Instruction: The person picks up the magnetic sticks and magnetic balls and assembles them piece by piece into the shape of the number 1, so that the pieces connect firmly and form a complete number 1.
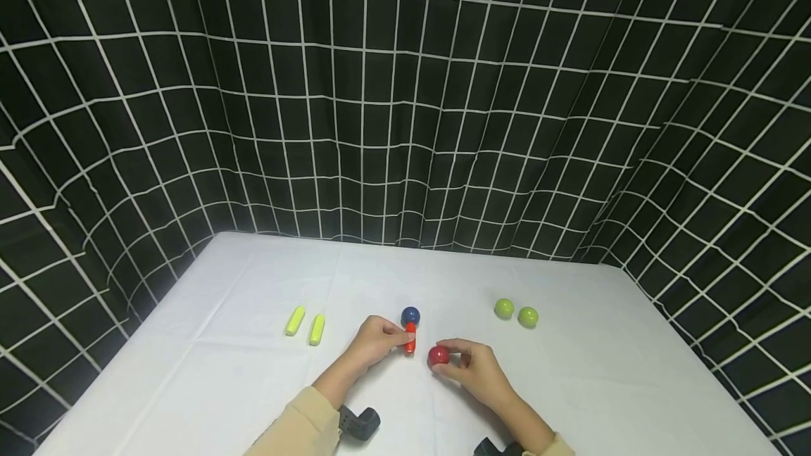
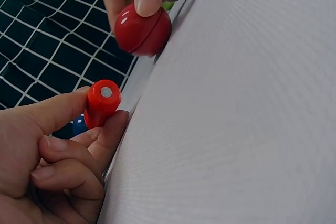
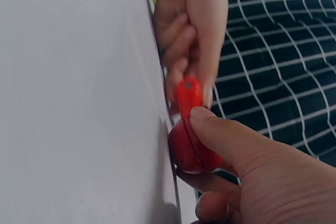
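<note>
My left hand (image 1: 375, 340) pinches a short red-orange stick (image 1: 410, 338) between thumb and fingertips, close to a dark blue ball (image 1: 410, 316). The left wrist view shows the stick's round end (image 2: 106, 92) with a grey dot, and part of the blue ball (image 2: 80, 124) behind it. My right hand (image 1: 476, 371) grips a red ball (image 1: 438, 356) just right of and nearer than the stick. A thin seam runs round the red ball (image 3: 189, 148) in the right wrist view. A gap separates ball and stick in the head view.
Two yellow-green sticks (image 1: 306, 326) lie at the left of the white-covered table (image 1: 253, 385). Two green balls (image 1: 516, 312) sit at the right, behind my right hand. A black cloth with white grid lines (image 1: 405, 104) stands round the table's back and sides.
</note>
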### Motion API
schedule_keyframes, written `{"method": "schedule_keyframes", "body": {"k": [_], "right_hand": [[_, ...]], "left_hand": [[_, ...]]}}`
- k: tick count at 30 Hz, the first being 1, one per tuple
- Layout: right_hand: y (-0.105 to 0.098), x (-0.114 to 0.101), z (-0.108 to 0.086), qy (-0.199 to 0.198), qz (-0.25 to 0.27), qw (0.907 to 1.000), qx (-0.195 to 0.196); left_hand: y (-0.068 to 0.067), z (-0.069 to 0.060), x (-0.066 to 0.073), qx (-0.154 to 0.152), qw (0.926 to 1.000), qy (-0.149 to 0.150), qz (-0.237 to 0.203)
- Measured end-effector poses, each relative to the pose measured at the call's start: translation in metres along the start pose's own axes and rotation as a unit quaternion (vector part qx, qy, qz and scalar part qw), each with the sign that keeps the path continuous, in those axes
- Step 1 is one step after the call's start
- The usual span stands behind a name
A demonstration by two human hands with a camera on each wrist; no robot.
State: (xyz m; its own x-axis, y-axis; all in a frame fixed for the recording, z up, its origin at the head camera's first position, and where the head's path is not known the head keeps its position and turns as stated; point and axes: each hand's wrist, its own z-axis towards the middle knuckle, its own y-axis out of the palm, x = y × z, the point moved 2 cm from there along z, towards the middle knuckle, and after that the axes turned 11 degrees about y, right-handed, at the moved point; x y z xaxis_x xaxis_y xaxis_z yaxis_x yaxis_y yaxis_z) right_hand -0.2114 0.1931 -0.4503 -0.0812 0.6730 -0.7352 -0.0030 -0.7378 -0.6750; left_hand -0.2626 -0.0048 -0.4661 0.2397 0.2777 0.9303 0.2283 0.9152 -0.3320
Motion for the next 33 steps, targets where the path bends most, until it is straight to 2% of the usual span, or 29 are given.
{"method": "schedule_keyframes", "body": {"k": [6,11,23,33], "right_hand": [[0.010,-0.012,-0.005,-0.039,-0.018,0.9991,0.002],[0.017,-0.018,-0.007,-0.052,-0.011,0.9986,-0.001],[0.031,-0.031,-0.009,-0.064,0.002,0.9978,-0.019],[0.034,-0.032,-0.007,-0.063,0.003,0.9980,-0.006]], "left_hand": [[0.000,0.000,-0.001,-0.002,1.0000,-0.002,-0.005],[0.000,-0.001,-0.001,-0.005,1.0000,-0.001,-0.007],[-0.001,-0.001,0.002,-0.002,0.9999,0.009,-0.011],[-0.001,-0.001,0.002,0.001,0.9998,0.012,-0.015]]}}
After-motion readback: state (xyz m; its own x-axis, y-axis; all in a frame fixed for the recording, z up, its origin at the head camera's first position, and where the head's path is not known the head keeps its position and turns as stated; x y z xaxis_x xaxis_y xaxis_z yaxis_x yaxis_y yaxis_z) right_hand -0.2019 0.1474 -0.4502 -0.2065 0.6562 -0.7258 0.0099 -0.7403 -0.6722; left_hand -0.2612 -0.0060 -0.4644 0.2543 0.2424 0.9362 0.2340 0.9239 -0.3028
